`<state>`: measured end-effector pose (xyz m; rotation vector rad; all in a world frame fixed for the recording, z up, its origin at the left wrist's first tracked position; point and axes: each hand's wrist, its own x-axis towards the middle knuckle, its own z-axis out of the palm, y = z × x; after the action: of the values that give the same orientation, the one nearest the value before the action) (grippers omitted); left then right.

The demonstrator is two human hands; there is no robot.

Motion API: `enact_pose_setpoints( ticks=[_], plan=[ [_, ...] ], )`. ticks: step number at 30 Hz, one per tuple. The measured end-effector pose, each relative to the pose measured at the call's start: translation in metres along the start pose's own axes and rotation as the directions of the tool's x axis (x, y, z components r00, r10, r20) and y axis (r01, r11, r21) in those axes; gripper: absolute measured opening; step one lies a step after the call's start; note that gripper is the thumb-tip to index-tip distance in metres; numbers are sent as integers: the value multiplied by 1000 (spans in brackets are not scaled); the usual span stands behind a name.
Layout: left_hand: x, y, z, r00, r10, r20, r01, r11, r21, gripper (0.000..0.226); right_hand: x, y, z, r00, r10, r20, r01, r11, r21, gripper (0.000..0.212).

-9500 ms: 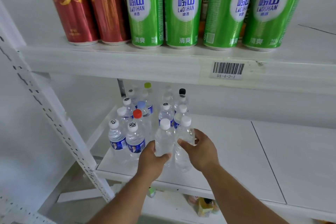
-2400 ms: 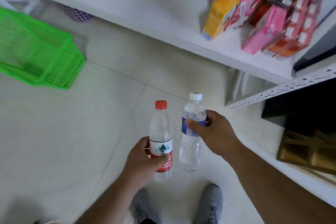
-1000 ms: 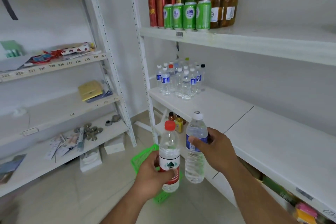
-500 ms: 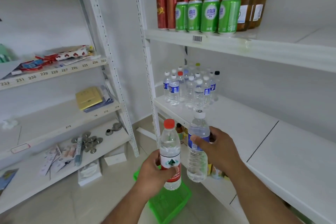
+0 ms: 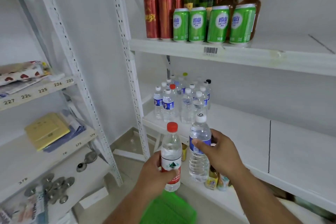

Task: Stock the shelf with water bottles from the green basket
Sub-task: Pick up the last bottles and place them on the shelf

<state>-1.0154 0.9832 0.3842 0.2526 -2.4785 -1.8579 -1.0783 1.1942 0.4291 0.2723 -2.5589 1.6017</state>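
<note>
My left hand (image 5: 154, 174) grips a clear water bottle with a red cap and red label (image 5: 171, 156), held upright. My right hand (image 5: 221, 152) grips a second upright water bottle with a white cap and blue label (image 5: 199, 143). Both are in front of the white middle shelf (image 5: 245, 132), near its front edge. Several water bottles (image 5: 181, 100) stand clustered at the shelf's left end, beyond the two held ones. The green basket (image 5: 169, 211) lies on the floor below my hands, partly hidden by my forearms.
The upper shelf (image 5: 236, 54) carries green cans (image 5: 212, 23), red cans (image 5: 158, 16) and glass bottles. A white upright post (image 5: 127, 56) bounds the shelf on the left. Another rack (image 5: 45, 132) with papers and metal discs stands left. Small bottles (image 5: 216, 178) sit on the low shelf.
I have come closer to the shelf; the stocked bottles and cans look larger. Both hands still hold the same bottles. The basket has slid lower in view, under my arms.
</note>
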Motion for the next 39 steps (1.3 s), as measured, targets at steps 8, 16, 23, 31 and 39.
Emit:
enact_pose_setpoints(
  ticks=[8,16,23,31,39],
  plan=[
    [64,0,-9,997,18,71,-19,1000,10,49,44,9,18,995,58,-84,-60,998,-18,26],
    [132,2,3,995,11,101,-13,1000,26,51,97,29,26,990,89,-111,-85,996,38,20],
    [183,1,9,994,-6,111,1,999,52,52,139,47,27,985,125,-117,-122,992,32,25],
    [242,-14,6,983,-2,181,-11,997,73,56,167,59,47,969,183,-163,-179,983,42,29],
    [301,-27,9,958,17,285,-31,999,41,54,186,58,76,926,257,-277,-255,966,44,17]
  ],
)
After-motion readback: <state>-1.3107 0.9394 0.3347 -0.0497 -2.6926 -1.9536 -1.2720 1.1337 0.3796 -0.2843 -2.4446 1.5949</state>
